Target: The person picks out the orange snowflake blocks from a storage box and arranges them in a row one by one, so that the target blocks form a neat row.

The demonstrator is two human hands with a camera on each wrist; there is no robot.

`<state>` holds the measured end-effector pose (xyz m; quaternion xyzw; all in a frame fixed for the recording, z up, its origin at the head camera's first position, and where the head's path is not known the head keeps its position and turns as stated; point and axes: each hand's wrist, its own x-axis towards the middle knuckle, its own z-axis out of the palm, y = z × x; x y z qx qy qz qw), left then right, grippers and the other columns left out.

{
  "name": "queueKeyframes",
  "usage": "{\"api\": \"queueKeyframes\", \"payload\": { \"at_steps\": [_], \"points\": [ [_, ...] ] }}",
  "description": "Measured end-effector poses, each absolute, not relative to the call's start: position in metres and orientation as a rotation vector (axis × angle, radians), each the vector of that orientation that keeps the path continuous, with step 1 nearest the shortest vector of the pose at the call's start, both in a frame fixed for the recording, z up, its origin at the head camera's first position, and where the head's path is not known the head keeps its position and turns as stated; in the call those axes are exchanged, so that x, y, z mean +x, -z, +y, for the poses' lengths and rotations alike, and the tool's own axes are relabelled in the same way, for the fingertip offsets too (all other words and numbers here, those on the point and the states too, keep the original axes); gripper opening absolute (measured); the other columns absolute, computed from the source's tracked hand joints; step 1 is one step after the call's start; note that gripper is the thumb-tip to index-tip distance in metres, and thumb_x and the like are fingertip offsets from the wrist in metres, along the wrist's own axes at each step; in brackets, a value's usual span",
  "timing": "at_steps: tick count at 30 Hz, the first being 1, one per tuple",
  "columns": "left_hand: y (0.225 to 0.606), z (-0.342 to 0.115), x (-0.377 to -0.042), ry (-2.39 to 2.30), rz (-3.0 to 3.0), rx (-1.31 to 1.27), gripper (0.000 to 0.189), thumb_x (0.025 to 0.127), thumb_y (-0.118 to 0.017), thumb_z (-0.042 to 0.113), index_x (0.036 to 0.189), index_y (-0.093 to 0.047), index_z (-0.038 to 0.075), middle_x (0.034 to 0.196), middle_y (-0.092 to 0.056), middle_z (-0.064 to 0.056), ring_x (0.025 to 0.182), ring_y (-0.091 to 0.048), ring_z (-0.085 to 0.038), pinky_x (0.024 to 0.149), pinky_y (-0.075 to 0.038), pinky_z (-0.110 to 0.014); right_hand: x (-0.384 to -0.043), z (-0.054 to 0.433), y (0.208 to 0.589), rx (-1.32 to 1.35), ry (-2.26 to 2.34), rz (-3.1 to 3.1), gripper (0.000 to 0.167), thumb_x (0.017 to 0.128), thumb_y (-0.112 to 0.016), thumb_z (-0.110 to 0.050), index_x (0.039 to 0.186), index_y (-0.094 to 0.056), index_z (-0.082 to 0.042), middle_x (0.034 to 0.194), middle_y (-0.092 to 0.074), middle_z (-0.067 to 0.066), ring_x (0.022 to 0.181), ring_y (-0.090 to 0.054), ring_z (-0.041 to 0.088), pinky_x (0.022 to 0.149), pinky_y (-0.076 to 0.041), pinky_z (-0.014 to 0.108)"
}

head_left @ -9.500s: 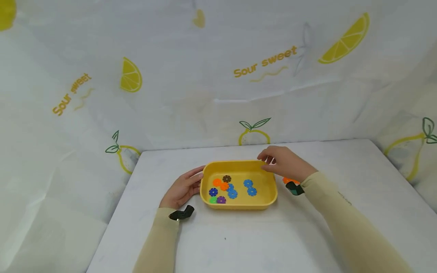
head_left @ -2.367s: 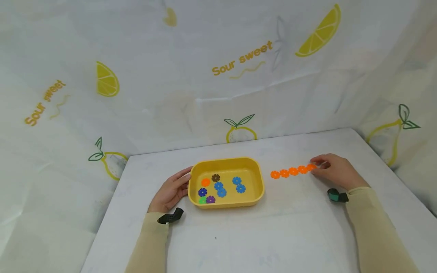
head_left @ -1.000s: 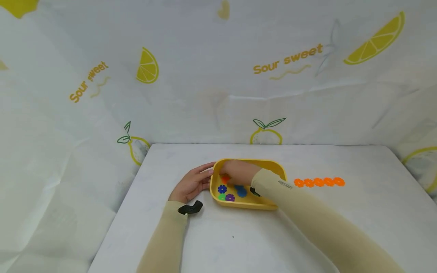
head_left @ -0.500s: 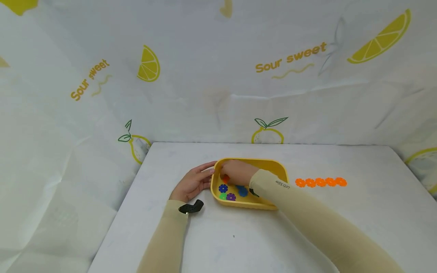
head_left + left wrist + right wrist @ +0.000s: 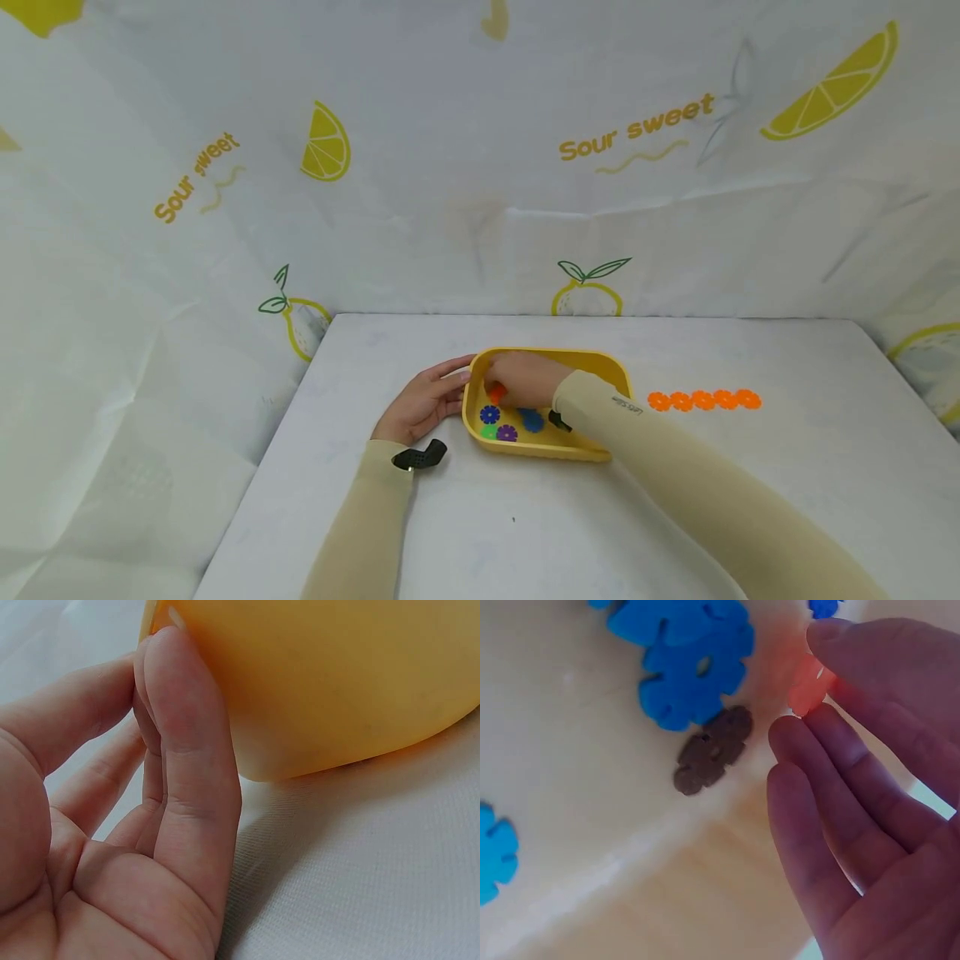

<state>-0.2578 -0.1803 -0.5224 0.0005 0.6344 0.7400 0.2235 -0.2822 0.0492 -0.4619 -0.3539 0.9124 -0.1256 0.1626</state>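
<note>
My left hand [image 5: 420, 406] rests with its fingers against the outer left wall of the yellow tray [image 5: 546, 452]; its fingertips [image 5: 180, 667] touch the plastic near the rim. Inside the tray, my right hand [image 5: 525, 379] pinches an orange snowflake disc [image 5: 808, 684] between thumb and finger, close to the left end. Below that hand lie a dark blue disc [image 5: 490, 415], a green one [image 5: 489, 432] and a purple one [image 5: 507, 433]. Light blue discs [image 5: 697, 671] and a brown disc [image 5: 714, 750] lie beside it, partly covered in the head view.
Several orange discs [image 5: 703, 401] lie in a row on the white tabletop [image 5: 675, 350], right of the tray. A lemon-printed cloth [image 5: 420, 217] hangs behind the table. My right sleeve [image 5: 697, 475] crosses over the tray's front right corner.
My right hand has left the right end of the orange row and come into the tray, onto the orange disc there. Earlier, two orange discs lay in the tray. My left hand stays at the tray.
</note>
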Motion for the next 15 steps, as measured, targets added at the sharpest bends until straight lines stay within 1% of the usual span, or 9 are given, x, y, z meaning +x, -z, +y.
{"api": "queueKeyframes", "payload": {
  "at_steps": [4, 7, 11, 15],
  "points": [
    [0.522, -0.178, -0.259, -2.043, 1.748, 0.008, 0.051, 0.106, -0.072, 0.032, 0.155, -0.060, 0.022, 0.140, -0.072, -0.011, 0.109, -0.074, -0.019, 0.093, -0.065, -0.031, -0.280, 0.055, 0.455, -0.994, 0.408, 2.586, 0.026, 0.103, -0.076, -0.021, 0.128, -0.078, -0.015, 0.120, -0.076, -0.002, 0.104, -0.063, 0.015, 0.112, -0.055, 0.038],
    [0.522, -0.178, -0.259, -2.037, 1.750, -0.002, 0.050, 0.107, -0.071, 0.032, 0.154, -0.061, 0.023, 0.138, -0.072, -0.010, 0.108, -0.074, -0.018, 0.093, -0.065, -0.031, -0.278, 0.060, 0.451, -1.003, 0.439, 2.569, 0.028, 0.104, -0.075, -0.021, 0.132, -0.076, -0.015, 0.123, -0.076, -0.002, 0.105, -0.063, 0.015, 0.112, -0.056, 0.038],
    [0.524, -0.178, -0.259, -2.028, 1.766, -0.003, 0.049, 0.106, -0.071, 0.033, 0.153, -0.061, 0.024, 0.136, -0.073, -0.009, 0.108, -0.073, -0.019, 0.094, -0.064, -0.031, -0.275, 0.066, 0.446, -1.018, 0.521, 2.546, 0.027, 0.104, -0.075, -0.019, 0.130, -0.076, -0.014, 0.121, -0.074, -0.001, 0.105, -0.063, 0.016, 0.110, -0.057, 0.038],
    [0.526, -0.179, -0.259, -2.022, 1.777, -0.005, 0.049, 0.105, -0.073, 0.034, 0.153, -0.062, 0.024, 0.137, -0.072, -0.011, 0.108, -0.073, -0.020, 0.094, -0.064, -0.031, -0.274, 0.074, 0.444, -0.996, 0.611, 2.529, 0.026, 0.102, -0.076, -0.017, 0.128, -0.077, -0.012, 0.117, -0.072, -0.001, 0.102, -0.063, 0.016, 0.103, -0.059, 0.036]
  ]
}}
